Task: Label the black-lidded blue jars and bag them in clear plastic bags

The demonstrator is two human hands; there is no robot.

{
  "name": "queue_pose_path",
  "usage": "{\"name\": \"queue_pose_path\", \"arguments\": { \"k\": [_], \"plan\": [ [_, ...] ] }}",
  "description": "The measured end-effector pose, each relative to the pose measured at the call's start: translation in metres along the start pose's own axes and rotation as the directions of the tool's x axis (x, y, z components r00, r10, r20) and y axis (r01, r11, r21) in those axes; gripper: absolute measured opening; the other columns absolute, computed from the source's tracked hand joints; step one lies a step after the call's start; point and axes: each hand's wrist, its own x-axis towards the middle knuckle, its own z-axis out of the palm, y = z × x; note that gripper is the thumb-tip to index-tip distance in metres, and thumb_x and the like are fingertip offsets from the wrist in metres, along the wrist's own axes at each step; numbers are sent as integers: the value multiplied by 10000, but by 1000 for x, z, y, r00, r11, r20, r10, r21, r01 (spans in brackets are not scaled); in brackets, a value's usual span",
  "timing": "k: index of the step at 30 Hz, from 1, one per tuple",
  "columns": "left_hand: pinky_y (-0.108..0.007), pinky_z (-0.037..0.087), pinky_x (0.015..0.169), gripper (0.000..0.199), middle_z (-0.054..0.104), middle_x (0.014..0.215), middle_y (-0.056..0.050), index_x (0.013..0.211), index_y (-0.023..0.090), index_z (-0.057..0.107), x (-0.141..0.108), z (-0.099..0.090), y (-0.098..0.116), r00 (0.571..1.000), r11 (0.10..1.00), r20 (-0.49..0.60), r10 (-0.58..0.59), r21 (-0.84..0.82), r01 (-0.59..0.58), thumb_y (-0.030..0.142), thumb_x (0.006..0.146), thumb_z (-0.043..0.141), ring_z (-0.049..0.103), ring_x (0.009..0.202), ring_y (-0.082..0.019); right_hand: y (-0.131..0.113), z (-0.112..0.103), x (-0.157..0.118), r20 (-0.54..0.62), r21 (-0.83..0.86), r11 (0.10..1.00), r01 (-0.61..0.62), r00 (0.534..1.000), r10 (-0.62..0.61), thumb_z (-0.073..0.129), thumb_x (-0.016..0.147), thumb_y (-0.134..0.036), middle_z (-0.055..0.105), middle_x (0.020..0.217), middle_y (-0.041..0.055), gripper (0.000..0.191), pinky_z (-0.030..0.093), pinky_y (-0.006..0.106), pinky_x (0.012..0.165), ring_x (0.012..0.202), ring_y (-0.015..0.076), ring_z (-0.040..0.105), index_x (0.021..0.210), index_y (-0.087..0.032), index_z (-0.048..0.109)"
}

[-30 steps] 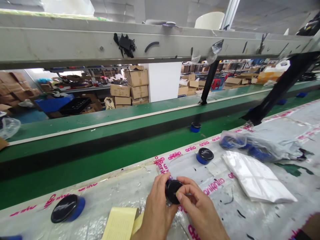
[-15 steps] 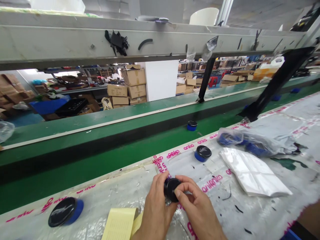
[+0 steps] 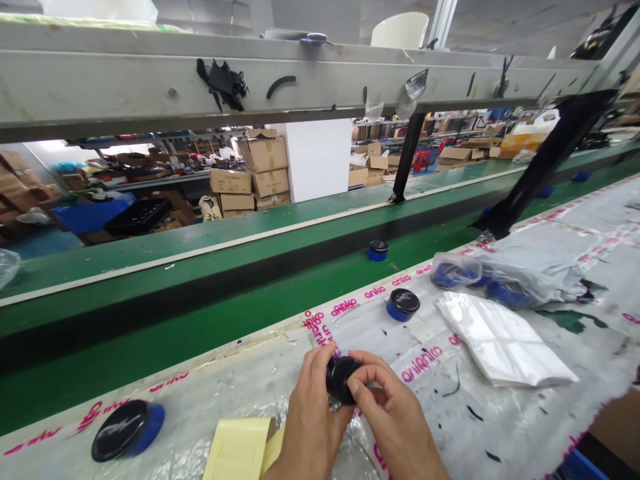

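Note:
Between my two hands is a small round container with a black top (image 3: 341, 381), tilted so that its top faces right. My left hand (image 3: 314, 393) is closed around its left side. The thumb and fingers of my right hand (image 3: 383, 393) press on the right edge of the black top. What lies under the container is mostly hidden by my hands. Left of my hands, a blue round container with a black lid (image 3: 127, 430) sits on the plastic-covered table. A similar blue container (image 3: 403, 305) stands beyond my right hand. A yellow sticker pad (image 3: 240, 448) lies beside my left wrist.
Another blue container (image 3: 378, 251) is on the green conveyor belt (image 3: 210, 320) beyond the table edge. To the right are white plastic bags (image 3: 505, 340) and a clear bag with blue containers (image 3: 505, 283). A grey shelf beam (image 3: 320, 83) crosses above; a black post (image 3: 550, 167) stands right.
The whole view has shifted slightly, so the surroundings appear a little farther left. Both hands keep hold of the black-topped container in nearly the same pose.

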Motion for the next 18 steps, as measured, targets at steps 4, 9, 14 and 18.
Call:
{"name": "queue_pose_path", "arguments": {
  "k": [4,9,14,18],
  "plan": [
    [-473,499,1009,608,531,1344,-105,1352,267,458,0,0,0,1000,1000,6,8,-4,-8,129,804,684,570,1217,-280,-1,0,1,-1,6,1000,7,1000,-7,604,859,-368,651,1278,117,220,569,307,772,989,254,687,744,-200,686],
    [-455,493,1022,627,528,1353,-86,1352,281,451,1,0,-2,1000,1000,2,14,11,-14,104,796,681,568,1226,-263,-1,1,0,-26,-3,1000,20,999,-20,621,841,-349,672,1249,122,203,574,314,756,1000,268,690,725,-200,697],
    [-435,496,1022,637,535,1353,-72,1351,289,449,0,0,-1,1000,1000,-9,10,12,-10,95,791,682,574,1223,-252,-1,2,-1,-44,-8,1000,9,999,-9,625,840,-343,666,1269,115,191,572,316,765,1010,267,691,735,-205,706],
    [-439,499,1017,622,541,1351,-75,1348,286,460,0,-1,0,1000,1000,-4,14,14,-14,97,796,673,579,1217,-255,0,3,-1,-47,-3,1000,13,999,-13,635,837,-341,669,1268,119,188,577,320,756,998,264,699,739,-204,717]
  ]
}}
